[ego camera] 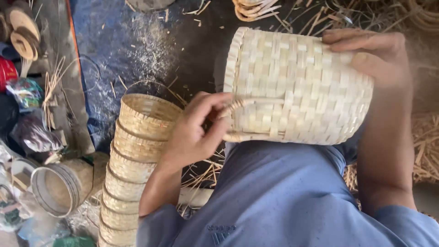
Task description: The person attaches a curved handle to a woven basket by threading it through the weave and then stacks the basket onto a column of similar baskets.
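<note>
A pale woven basket [297, 87] lies on its side over my lap, its open rim turned to the left. My left hand [196, 130] pinches a thin cane strip [256, 101] at the basket's rim. My right hand [372, 55] grips the basket's closed bottom end at the upper right, thumb pressed on the weave. Below the basket is my blue shirt [283, 196].
A leaning stack of nested woven baskets [130, 169] stands left of my left arm. A round wooden sieve-like frame [59, 187] lies at lower left. Cane coils [254, 9], loose splints and shavings litter the blue tarp [119, 45]. Wooden discs [23, 29] and bags sit far left.
</note>
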